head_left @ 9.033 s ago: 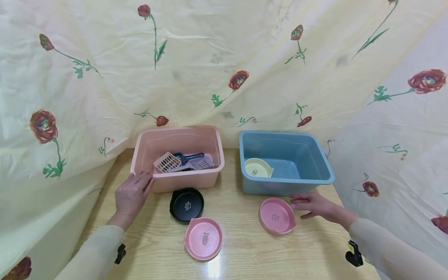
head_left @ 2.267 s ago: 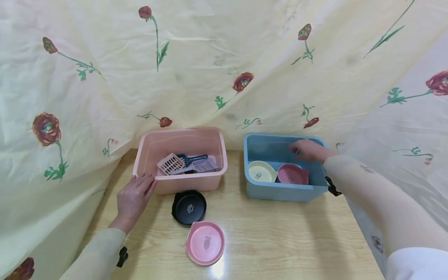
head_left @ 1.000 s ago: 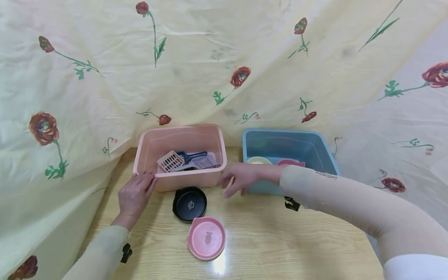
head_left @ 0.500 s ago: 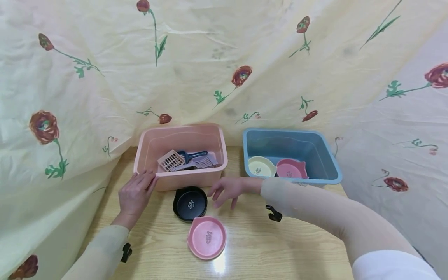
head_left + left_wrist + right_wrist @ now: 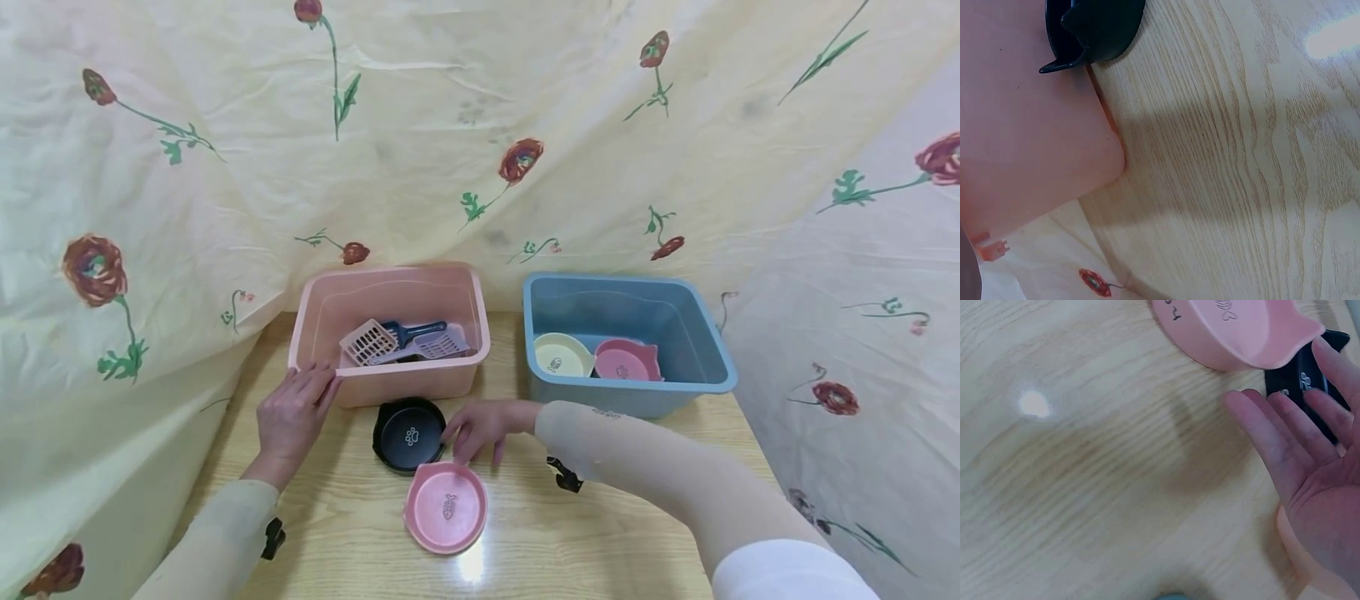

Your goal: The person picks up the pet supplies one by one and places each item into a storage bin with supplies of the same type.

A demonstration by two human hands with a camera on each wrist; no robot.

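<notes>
My left hand (image 5: pixel 292 412) grips the front left rim of a pink litter box (image 5: pixel 405 385), fingers over the edge and thumb outside. My right hand (image 5: pixel 483 427) hovers by the right side of a black cat-eared pet bowl (image 5: pixel 408 446) with a white paw print. Its fingers are loosely spread and hold nothing, as the right wrist view shows. Just below those fingertips lies a pink cat-eared pet bowl (image 5: pixel 444 517) with a fishbone print, its rim (image 5: pixel 1297 344) close to the thumb. The left wrist view shows the box's wall (image 5: pixel 1035 125) and the black bowl's ear.
Inside the pink box lie several litter scoops (image 5: pixel 408 342). A blue litter box (image 5: pixel 630 396) stands to the right, holding a cream bowl (image 5: pixel 562 354) and a darker pink bowl (image 5: pixel 628 360). A flowered cloth (image 5: pixel 420 167) hangs behind the wooden table (image 5: pixel 570 550).
The right hand placed the darker pink bowl in the blue box, then came out and moved left and down to the black and pink bowls. The left hand stayed on the pink box.
</notes>
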